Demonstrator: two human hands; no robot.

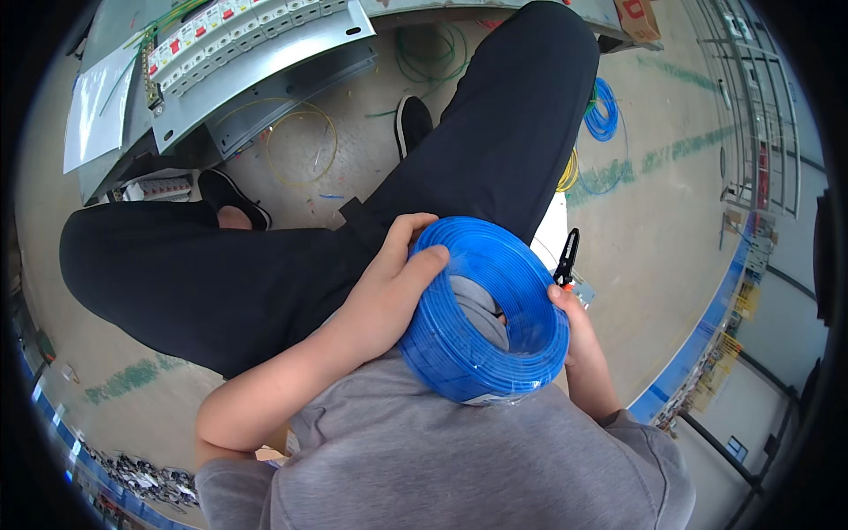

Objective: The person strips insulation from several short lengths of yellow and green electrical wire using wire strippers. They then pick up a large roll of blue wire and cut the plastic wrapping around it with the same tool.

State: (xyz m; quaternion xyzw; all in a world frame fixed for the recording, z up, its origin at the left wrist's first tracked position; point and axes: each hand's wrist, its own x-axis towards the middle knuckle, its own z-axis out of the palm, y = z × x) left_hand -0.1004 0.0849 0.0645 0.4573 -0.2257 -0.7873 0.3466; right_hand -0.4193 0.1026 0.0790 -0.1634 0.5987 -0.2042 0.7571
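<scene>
My left hand (387, 296) clasps the blue wire coil (444, 346); my right hand (579, 329) meets its opposite rim, grip too hidden to tell, a black tool (568, 257) just beyond the thumb. The coil looks full, clear film (504, 400) clinging: unwrapping seems unfinished.

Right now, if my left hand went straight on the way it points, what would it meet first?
The blue coil, which your left hand touches; beyond it, probably the right trouser leg, though depth is unclear.
</scene>
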